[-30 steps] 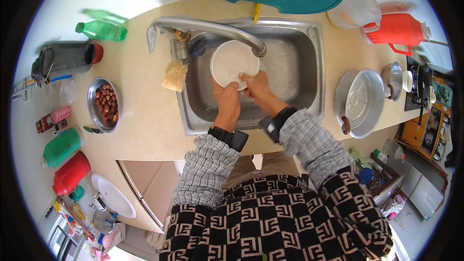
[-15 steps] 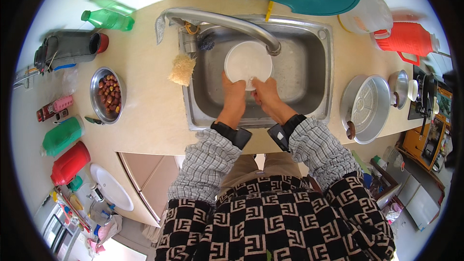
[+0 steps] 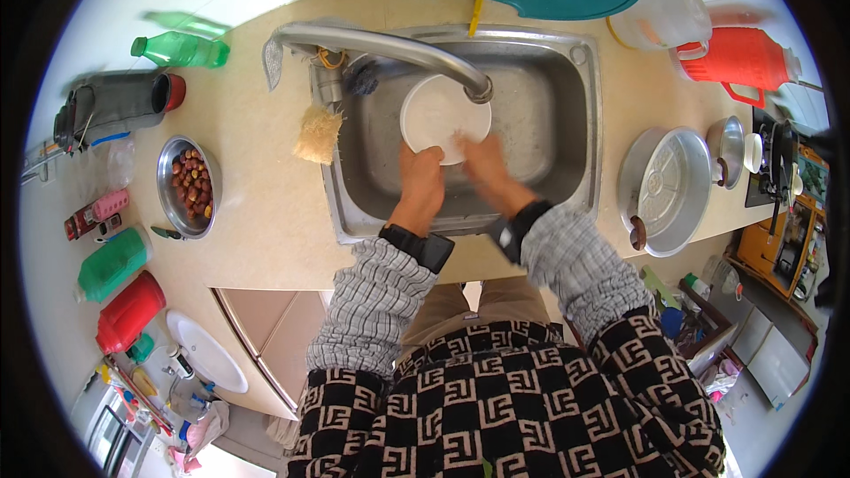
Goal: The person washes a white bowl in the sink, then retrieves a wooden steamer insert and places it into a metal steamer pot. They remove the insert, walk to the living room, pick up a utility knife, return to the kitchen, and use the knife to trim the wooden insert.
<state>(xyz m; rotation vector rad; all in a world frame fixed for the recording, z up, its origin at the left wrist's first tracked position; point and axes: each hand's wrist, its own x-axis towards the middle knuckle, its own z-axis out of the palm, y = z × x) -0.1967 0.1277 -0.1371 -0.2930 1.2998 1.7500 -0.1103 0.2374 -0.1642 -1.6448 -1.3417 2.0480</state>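
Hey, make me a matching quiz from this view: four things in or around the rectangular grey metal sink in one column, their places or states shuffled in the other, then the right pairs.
Things
1. Round white bowl
2. Tan fibrous scrubber
3. Round silver metal bowl
4. Large round silver metal pot with a brown handle

Places or states
A. At the left edge of the rectangular grey metal sink
B. On the beige countertop, right of the sink
C. Gripped near its rim by the bare left hand
D. Holding small reddish-brown round pieces

Pairs: 1-C, 2-A, 3-D, 4-B
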